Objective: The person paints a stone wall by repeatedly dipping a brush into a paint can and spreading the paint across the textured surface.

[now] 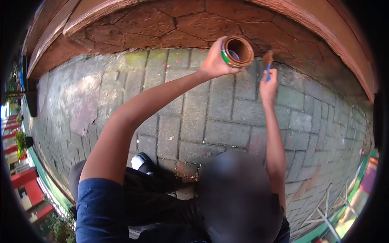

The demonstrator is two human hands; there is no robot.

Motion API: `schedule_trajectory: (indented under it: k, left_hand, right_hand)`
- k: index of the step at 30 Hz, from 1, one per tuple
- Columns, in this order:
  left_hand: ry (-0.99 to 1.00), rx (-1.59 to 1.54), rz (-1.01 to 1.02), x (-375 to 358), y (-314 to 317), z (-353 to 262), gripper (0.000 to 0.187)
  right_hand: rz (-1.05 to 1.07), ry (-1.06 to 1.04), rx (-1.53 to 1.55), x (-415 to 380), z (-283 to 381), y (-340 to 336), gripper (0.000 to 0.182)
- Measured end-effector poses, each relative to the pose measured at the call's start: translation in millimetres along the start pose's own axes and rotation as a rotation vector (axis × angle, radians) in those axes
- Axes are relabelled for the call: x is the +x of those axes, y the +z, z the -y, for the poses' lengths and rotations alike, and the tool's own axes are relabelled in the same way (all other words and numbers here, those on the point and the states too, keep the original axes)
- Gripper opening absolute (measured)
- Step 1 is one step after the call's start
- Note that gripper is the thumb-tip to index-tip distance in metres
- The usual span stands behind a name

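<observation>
Standing behind the worker, an observer records a person crouched low on a paved walkway, facing a curved, stone-faced wall (190,24) coated in reddish-brown paint.

Left hand (214,60): raised at the end of an outstretched bare arm, fingers clamped around the side of a small paint tin (237,51). The tin is tilted, its open mouth turned toward the viewer; the inside is smeared brown, and a green and white label shows on its outer wall. It is held in the air just in front of the base of the wall, not resting on anything.

Right hand (268,86): fingers closed on the blue handle of a paintbrush (267,62). The brush points upward, its brown-loaded bristles touching or very nearly touching the lower part of the wall, just beside the tin and to its right. Actual contact cannot be confirmed from this angle.

Surroundings: the floor is grey interlocking paving (210,117), mossy green near the wall joint and dotted with small red specks. A pale worn patch lies at left. The person wears a blue sleeve (99,210) and dark trousers; one shoe (139,162) with a light toe rests on the paving below the left arm. Red-painted steps and greenery appear at the far left edge, and a metal frame lies at lower right.
</observation>
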State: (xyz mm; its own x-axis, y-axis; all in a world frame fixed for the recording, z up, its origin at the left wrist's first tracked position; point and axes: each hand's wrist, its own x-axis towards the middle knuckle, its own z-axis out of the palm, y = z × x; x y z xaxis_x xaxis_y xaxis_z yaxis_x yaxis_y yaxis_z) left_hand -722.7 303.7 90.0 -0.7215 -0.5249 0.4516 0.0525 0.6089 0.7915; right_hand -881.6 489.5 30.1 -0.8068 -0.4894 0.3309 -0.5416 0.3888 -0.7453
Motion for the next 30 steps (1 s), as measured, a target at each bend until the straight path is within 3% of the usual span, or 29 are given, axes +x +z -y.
schedule_trajectory:
  k: [2, 4, 5, 7, 10, 12, 16, 18, 20, 22, 24, 30]
  left_hand:
    - [-0.015, -0.130, 0.032, 0.5, 7.2, -4.4, 0.103]
    - [-0.018, -0.202, 0.003, -0.9, 13.5, -5.2, 0.096]
    - [-0.020, -0.197, 0.009, -1.8, 17.3, -2.0, 0.096]
    - [-0.029, -0.206, 0.027, -1.5, 22.7, 3.4, 0.097]
    - [-0.031, -0.056, 0.017, -4.2, 23.5, 6.5, 0.096]
    - [-0.023, -0.056, 0.025, -7.2, 22.0, 6.0, 0.096]
    - [-0.029, -0.100, 0.014, -3.5, 20.3, 5.5, 0.096]
    - [-0.029, -0.090, 0.064, -4.6, 16.9, 1.9, 0.095]
    - [-0.024, -0.083, 0.070, -7.3, 15.7, -1.5, 0.095]
    - [-0.002, -0.052, 0.020, -7.9, 17.3, -2.3, 0.095]
    - [0.002, -0.038, 0.038, -11.5, 18.1, -2.8, 0.096]
    - [-0.030, -0.076, -0.043, -27.3, 19.3, -7.5, 0.098]
  right_hand:
    - [0.120, 0.095, 0.043, -6.5, 12.1, -3.1, 0.011]
    - [0.108, -0.087, 0.066, -4.6, -9.6, -2.1, 0.012]
    - [0.073, -0.069, 0.039, 2.4, -20.6, -16.5, 0.012]
    - [0.323, -0.216, -0.179, 16.1, -38.2, -41.5, 0.016]
    - [0.460, -0.226, -0.447, 49.7, -43.7, -83.3, 0.017]
    - [0.386, -0.240, -0.468, 75.9, -55.0, -114.6, 0.016]
    - [0.216, 0.010, -0.488, 101.3, -109.8, -163.9, 0.016]
    - [0.149, 0.113, -0.499, 100.8, -133.7, -155.0, 0.016]
    - [-0.034, 0.389, -0.233, 94.7, -156.9, -131.2, 0.016]
    - [-0.203, 0.392, -0.183, 76.3, -112.8, -91.8, 0.015]
    - [-0.214, 0.274, -0.168, 58.7, -69.4, -52.0, 0.014]
    - [0.009, 0.315, 0.051, 6.9, 41.7, 21.2, 0.013]
